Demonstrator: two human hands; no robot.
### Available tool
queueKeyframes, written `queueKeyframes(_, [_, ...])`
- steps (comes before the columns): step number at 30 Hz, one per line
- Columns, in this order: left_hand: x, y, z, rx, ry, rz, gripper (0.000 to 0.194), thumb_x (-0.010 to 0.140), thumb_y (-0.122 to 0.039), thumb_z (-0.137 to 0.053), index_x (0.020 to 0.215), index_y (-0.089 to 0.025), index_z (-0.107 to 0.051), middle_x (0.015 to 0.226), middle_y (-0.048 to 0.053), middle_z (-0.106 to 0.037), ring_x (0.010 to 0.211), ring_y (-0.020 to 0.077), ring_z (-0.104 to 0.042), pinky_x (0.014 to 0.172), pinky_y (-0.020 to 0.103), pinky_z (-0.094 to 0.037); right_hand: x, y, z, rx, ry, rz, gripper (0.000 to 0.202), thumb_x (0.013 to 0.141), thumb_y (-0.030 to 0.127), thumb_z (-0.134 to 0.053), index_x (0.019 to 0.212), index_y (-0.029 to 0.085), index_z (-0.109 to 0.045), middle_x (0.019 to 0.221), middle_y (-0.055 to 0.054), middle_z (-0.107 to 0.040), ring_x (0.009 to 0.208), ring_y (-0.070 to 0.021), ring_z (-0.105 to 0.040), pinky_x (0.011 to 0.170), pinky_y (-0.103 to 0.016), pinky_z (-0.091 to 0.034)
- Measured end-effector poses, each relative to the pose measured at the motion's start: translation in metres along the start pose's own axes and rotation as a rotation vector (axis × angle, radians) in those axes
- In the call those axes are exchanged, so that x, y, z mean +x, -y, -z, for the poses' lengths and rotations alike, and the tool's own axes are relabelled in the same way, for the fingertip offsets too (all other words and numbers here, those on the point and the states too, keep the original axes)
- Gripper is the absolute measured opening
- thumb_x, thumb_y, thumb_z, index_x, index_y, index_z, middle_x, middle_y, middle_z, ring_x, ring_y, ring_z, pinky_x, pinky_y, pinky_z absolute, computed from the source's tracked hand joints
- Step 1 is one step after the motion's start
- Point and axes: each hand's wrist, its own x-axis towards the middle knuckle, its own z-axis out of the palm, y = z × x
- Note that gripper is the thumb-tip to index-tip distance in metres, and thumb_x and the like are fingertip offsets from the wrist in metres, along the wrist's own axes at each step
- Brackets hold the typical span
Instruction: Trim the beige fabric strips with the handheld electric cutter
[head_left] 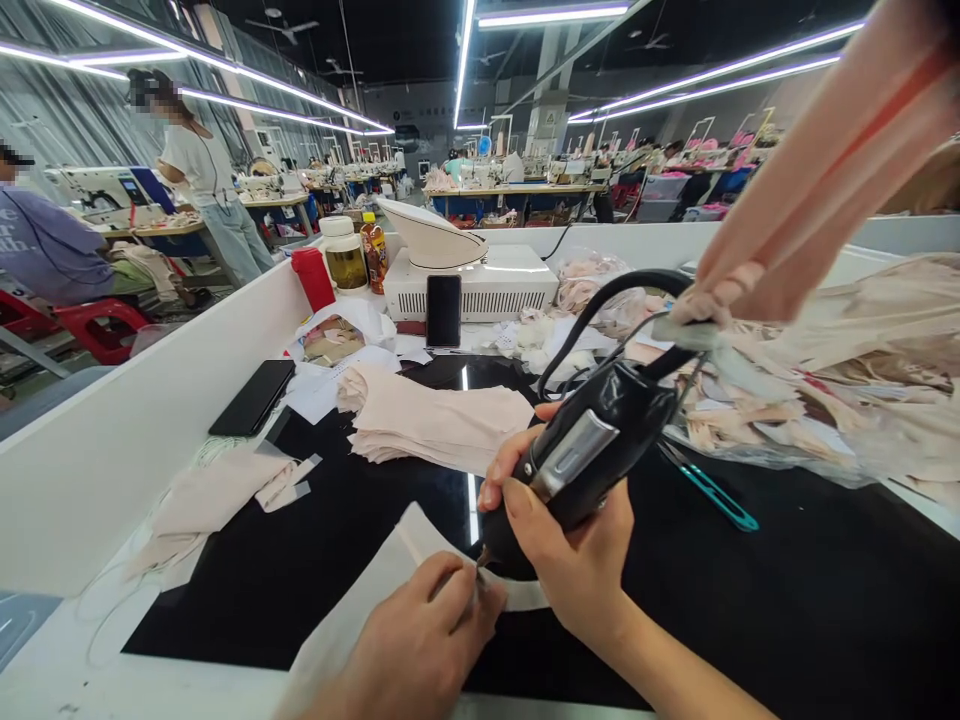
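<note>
- Two hands, both busy: the left hand (427,625) pinches one white cloth (375,580) near its edge, while the right hand (574,560) wraps around one black tool (585,450), its tip pointed down beside the left fingers.
- The white cloth lies across one black board (697,610), at the near side, partly under the left hand.
- One cable (589,320) arches from the tool's top; one pink strip (817,190) slants down to it, bunched there.
- One stack of pink cloth (450,415) sits beyond the hands — several layers, too close to count.
- One pair of teal tweezers (712,488), right of the tool.
- Two phones: one upright phone (444,312), one flat phone (253,398) at left.
- One jar (345,262) and one bottle (373,255), side by side.
- One heap of scraps (795,400) at right — pieces uncountable.
</note>
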Motion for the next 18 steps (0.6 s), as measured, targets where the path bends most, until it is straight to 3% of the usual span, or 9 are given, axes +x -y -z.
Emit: queueKeyframes(18, [-0.0043, -0.0013, -0.0040, 0.030, 0.016, -0.003, 0.032, 0.109, -0.006, -0.042, 0.133, -0.015, -0.062, 0.095, 0.003, -0.069, 0.097, 0.0192, -0.069, 0.091, 0.033, -0.060, 0.0049, -0.0071, -0.0066, 0.011, -0.013, -0.001, 0.039, 0.084, 0.019, -0.077, 0.110, 0.029, -0.049, 0.077, 0.007, -0.067, 0.056, -0.0132, -0.065, 0.055, -0.028, -0.061])
